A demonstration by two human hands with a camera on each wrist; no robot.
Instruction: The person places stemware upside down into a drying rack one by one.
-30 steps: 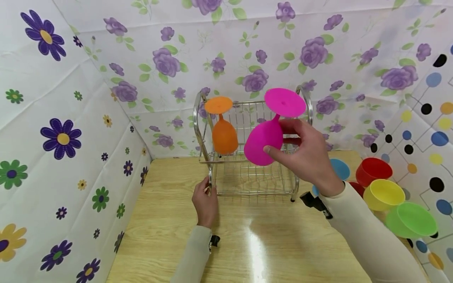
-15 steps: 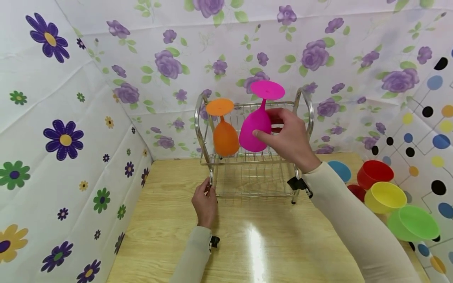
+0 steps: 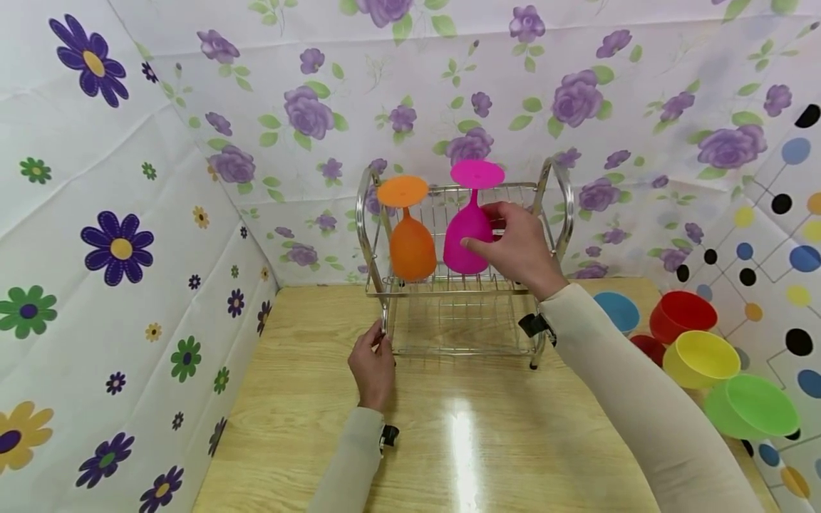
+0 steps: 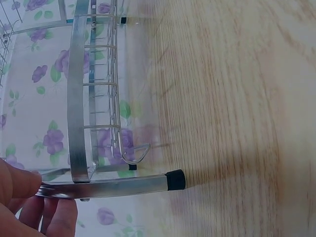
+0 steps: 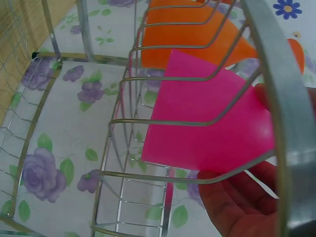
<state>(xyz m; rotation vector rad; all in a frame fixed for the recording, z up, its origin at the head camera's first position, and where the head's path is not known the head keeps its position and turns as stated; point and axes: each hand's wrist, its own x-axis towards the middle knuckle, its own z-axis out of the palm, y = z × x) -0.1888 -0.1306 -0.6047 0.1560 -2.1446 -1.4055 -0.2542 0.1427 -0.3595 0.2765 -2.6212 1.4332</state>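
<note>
A two-tier chrome wire dish rack stands against the back wall. In its upper basket an orange goblet sits upside down, foot at the top. Beside it, to the right, my right hand holds a magenta goblet, also upside down, thumb in front and fingers around the far side of the bowl. The right wrist view shows this magenta goblet with its rim down inside the basket wires. My left hand pinches the rack's front left leg between thumb and fingers, low down.
On the right stand several bowl-shaped cups: blue, red, yellow and green. A darker red one is partly hidden. Patterned sheets enclose the wooden table at the back and sides.
My right hand has carried the magenta goblet left and then down into the upper basket beside the orange one, straightening it from a tilt. The left hand keeps its place on the leg.
</note>
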